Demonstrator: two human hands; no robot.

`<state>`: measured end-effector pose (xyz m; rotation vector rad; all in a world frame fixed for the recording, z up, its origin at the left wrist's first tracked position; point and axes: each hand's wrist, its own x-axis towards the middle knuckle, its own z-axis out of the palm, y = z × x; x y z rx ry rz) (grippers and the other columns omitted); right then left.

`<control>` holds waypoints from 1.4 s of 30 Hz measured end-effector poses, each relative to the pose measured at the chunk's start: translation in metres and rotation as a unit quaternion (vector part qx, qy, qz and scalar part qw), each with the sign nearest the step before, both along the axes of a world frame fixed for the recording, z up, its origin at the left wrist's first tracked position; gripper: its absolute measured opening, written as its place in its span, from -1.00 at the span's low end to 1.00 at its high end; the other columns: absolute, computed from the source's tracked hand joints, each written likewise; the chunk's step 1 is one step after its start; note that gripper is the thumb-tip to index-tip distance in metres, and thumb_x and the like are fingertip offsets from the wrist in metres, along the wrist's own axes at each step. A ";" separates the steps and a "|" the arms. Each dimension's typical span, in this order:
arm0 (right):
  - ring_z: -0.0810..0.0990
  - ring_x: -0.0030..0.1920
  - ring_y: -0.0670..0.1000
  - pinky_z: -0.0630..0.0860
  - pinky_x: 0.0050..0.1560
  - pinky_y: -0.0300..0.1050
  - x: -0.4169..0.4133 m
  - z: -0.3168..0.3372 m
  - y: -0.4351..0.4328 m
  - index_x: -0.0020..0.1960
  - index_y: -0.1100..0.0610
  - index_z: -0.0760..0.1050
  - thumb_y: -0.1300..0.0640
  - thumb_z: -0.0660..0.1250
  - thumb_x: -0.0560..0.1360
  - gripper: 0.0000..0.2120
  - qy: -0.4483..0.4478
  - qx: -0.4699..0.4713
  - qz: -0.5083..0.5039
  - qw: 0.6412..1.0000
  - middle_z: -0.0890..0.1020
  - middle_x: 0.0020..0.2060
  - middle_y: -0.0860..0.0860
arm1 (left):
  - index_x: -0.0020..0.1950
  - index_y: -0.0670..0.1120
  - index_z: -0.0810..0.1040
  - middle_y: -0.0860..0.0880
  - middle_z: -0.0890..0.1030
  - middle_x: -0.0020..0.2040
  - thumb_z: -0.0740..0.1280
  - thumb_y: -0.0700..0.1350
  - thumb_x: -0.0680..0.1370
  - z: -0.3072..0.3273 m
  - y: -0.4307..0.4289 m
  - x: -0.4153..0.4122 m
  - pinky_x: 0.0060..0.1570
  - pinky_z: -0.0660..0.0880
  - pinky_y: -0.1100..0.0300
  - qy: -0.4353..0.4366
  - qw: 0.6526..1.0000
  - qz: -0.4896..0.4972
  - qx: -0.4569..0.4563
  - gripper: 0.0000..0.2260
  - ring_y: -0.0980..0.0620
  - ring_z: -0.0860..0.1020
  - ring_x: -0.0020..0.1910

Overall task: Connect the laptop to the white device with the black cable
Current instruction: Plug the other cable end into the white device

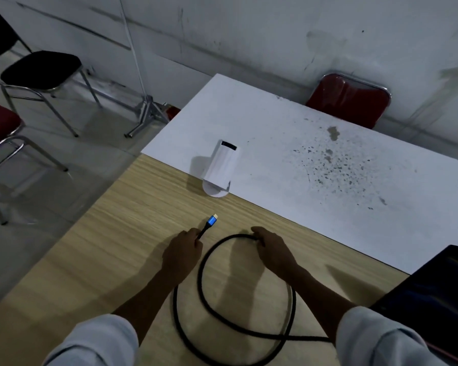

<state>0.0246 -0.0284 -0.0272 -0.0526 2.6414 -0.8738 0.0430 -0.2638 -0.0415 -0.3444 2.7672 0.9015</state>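
two bare forearms w/ pale grey-blue sleeves [101, 342] pushed up past wrists

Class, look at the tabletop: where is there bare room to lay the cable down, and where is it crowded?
Free: the wood left of the left hand, and the white table between the white device and the stains. Crowded: the black cable loops between both hands, with the laptop right of the right hand.

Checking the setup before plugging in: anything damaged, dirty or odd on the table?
The white tabletop has dark speckled stains on its right part, like mould or spatter. The white device and black cable show no visible damage.
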 end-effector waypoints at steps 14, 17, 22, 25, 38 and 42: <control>0.52 0.02 0.18 0.45 -0.07 0.00 -0.006 -0.002 0.020 0.08 0.20 0.37 0.30 0.15 0.57 -0.89 -0.048 0.140 -0.055 0.987 0.54 0.09 0.23 | 0.08 -0.10 0.51 -0.10 0.61 -0.01 0.26 -0.09 0.58 0.003 -0.007 -0.001 -0.05 0.51 0.01 0.002 0.997 0.040 0.061 -0.86 -0.10 0.59 -0.02; 0.53 0.04 0.21 0.48 -0.01 0.03 -0.012 0.000 0.013 0.13 0.22 0.46 0.30 0.18 0.56 -0.82 -0.010 0.091 -0.051 0.994 0.56 0.05 0.20 | 0.12 -0.08 0.50 -0.09 0.61 0.00 0.28 -0.11 0.56 0.003 -0.010 -0.003 -0.06 0.54 0.00 -0.003 0.997 0.043 0.071 -0.84 -0.08 0.59 -0.03; 0.53 0.11 0.20 0.52 0.08 0.01 -0.028 0.003 -0.005 0.18 0.16 0.48 0.15 0.24 0.55 -0.78 -0.023 0.119 -0.014 0.993 0.55 0.11 0.17 | 0.34 0.00 0.42 -0.08 0.59 0.08 0.28 -0.15 0.53 0.000 -0.015 -0.010 -0.02 0.54 0.03 0.002 0.997 0.014 0.071 -0.63 -0.05 0.57 0.03; 0.55 0.16 0.20 0.49 0.13 -0.03 -0.056 0.012 -0.024 0.22 0.19 0.47 0.17 0.29 0.55 -0.74 0.014 0.065 -0.013 0.998 0.58 0.14 0.21 | 0.20 -0.07 0.47 -0.10 0.57 0.04 0.29 -0.14 0.52 -0.002 -0.014 -0.018 -0.02 0.56 -0.03 0.007 0.997 0.034 0.063 -0.75 -0.07 0.56 -0.01; 0.44 0.07 0.05 0.46 0.01 0.00 -0.165 0.049 -0.115 0.42 0.23 0.27 -0.15 0.53 0.35 -0.17 -0.148 -0.277 -0.249 0.916 0.47 0.22 0.11 | 0.08 -0.02 0.48 0.08 0.55 -0.19 0.24 -0.05 0.57 -0.007 -0.017 -0.031 -0.19 0.51 0.13 0.029 0.990 0.036 0.132 -0.88 0.08 0.55 -0.18; 0.49 -0.07 0.02 0.53 -0.13 -0.02 -0.165 0.038 -0.115 0.36 0.21 0.34 -0.08 0.55 0.36 -0.27 -0.149 -0.266 -0.266 0.914 0.49 0.02 0.02 | 0.27 0.12 0.44 0.14 0.52 -0.18 0.25 -0.07 0.57 -0.007 -0.021 -0.036 -0.25 0.40 0.26 0.047 0.987 0.002 0.155 -0.73 0.15 0.52 -0.20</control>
